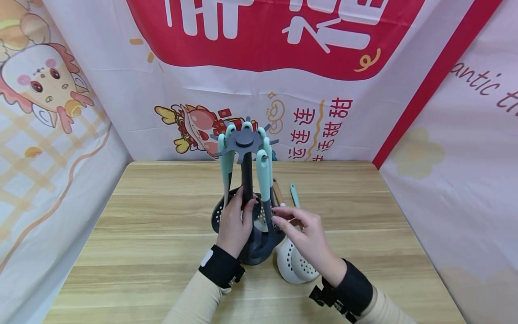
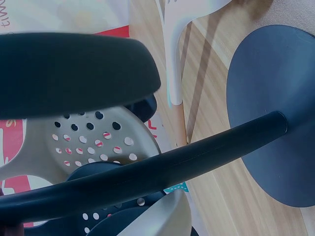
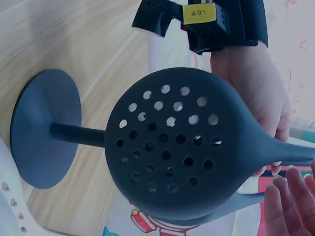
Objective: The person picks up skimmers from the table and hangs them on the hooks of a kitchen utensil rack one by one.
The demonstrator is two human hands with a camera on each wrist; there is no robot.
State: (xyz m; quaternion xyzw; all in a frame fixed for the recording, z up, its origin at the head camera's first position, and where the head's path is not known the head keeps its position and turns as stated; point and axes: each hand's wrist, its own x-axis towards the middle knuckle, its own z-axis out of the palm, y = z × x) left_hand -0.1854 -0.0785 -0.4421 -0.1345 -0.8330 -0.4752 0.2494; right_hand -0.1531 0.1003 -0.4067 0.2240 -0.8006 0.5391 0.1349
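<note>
A dark utensil stand (image 1: 244, 141) with a hooked top stands near the middle of the table. My left hand (image 1: 234, 225) grips its black pole (image 1: 247, 173). Several utensils with mint handles hang from the hooks. One dark perforated skimmer (image 3: 234, 132) hangs on the right side by its mint handle (image 1: 263, 173). My right hand (image 1: 305, 231) is beside the skimmer's dark neck, fingertips right at it and fingers loosely extended. The round base (image 2: 266, 162) lies flat under the pole. A grey perforated utensil (image 2: 42, 142) also hangs there.
White perforated utensils (image 1: 288, 265) lie on the wooden table (image 1: 162, 234) right of the stand. A wooden handle (image 1: 278, 192) and a teal handle (image 1: 294, 194) stick out behind my right hand. Printed cloth walls (image 1: 133, 103) enclose the table's back and sides.
</note>
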